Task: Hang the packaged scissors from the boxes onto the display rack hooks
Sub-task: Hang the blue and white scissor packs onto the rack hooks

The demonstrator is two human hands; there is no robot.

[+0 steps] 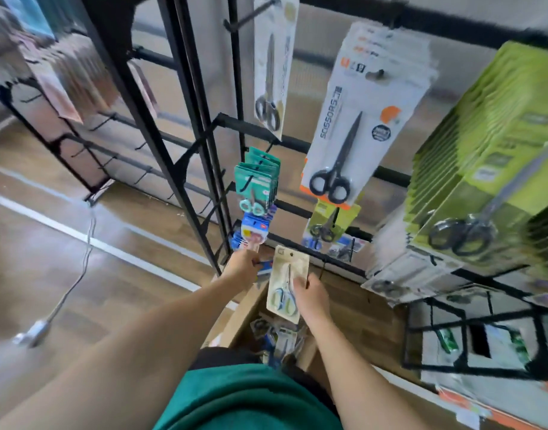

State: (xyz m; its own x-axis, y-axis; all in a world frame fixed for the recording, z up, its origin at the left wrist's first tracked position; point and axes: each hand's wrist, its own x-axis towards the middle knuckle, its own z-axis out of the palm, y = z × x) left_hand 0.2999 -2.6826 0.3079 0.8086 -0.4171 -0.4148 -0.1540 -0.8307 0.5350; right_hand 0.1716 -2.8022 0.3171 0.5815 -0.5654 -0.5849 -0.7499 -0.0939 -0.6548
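The box (pixel 251 308) below holds more packs (pixel 282 336) (blurred). Right hand (pixel 310 294) grips a beige pack (pixel 286 283); left hand (pixel 241 268) pinches a blue pack (pixel 265 265) by the rack (pixel 204 125).

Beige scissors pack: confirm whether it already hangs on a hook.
No, the beige scissors pack is off the hooks, held in the right hand above the box.
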